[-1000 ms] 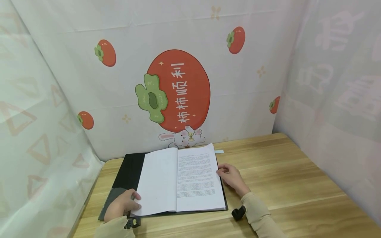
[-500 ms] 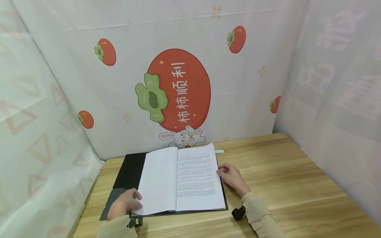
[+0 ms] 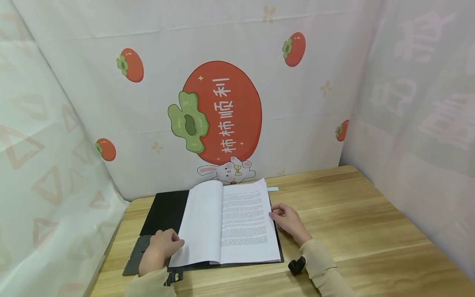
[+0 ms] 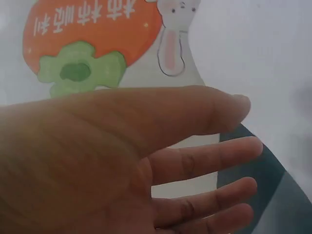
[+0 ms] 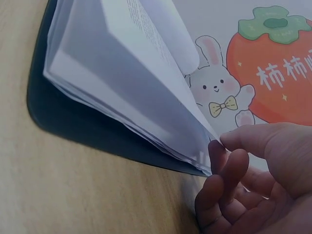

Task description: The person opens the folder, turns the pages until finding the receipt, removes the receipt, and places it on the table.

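Head view: the pages seem light, floppy, easily creased; best held by the three-o'clock edge, which the right grip pinches; left grip, fingers apart, eight o'clock.

White left page is plain, while grey rows of print cross the white right page; the folder is black with a grey corner, the tab pale blue. Wood grain streaks the yellow-brown counter; sleeves are beige. Red persimmons with green leaves and a white rabbit in a yellow bow pattern the white backdrop.
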`<control>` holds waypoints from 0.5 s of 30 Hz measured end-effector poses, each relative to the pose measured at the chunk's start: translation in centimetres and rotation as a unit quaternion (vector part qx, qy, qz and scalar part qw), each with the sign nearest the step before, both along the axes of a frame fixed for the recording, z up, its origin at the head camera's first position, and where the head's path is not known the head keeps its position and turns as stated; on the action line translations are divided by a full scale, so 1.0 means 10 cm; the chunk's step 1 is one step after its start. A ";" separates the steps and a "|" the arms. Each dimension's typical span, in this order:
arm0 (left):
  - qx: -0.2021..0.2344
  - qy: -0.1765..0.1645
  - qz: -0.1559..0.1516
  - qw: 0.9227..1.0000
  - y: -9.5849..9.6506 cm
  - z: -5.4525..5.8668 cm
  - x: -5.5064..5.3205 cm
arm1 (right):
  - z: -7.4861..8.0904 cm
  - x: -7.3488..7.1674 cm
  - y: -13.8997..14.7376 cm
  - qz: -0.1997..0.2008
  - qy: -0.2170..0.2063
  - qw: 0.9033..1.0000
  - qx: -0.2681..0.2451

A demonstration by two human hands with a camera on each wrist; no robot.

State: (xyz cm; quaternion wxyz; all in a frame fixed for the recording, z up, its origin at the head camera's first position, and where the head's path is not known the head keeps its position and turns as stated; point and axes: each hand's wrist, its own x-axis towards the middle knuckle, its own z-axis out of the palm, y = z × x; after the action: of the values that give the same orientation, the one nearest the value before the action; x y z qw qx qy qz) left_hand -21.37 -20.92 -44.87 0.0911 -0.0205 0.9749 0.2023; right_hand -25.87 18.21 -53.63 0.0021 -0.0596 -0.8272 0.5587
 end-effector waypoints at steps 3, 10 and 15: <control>0.009 0.035 -0.015 0.999 0.18 0.07 0.01 | -0.01 -0.01 0.00 -0.002 0.000 1.000 0.001; 0.010 0.101 -0.053 0.993 0.59 0.13 0.07 | 0.00 0.00 0.00 -0.003 -0.004 1.000 -0.009; 0.016 0.121 -0.087 0.989 0.87 0.12 0.12 | -0.01 0.01 -0.02 -0.009 0.006 1.000 0.005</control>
State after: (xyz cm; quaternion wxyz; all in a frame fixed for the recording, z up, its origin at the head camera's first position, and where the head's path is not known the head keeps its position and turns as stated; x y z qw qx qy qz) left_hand -20.13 -12.23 -43.65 -0.0101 0.0903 0.9735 0.2100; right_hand -25.72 18.03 -53.78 0.0118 -0.0637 -0.8294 0.5549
